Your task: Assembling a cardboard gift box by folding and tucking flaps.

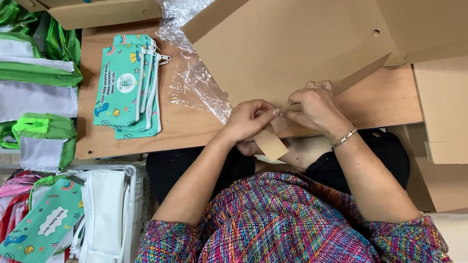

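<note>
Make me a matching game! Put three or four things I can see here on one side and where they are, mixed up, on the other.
Things:
1. teal pouches
2. cardboard strip
3. clear plastic
4. bracelet

Places:
A. on the right hand's wrist
B. stacked at the table's left end
C. crumpled beside the big cardboard sheet
D. pinched by both hands' fingers

Pairs: 1-B, 2-D, 3-C, 4-A

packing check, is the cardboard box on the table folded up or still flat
Partly folded: the cardboard box lies mostly flat, while the left hand and right hand bend its near flap.
</note>
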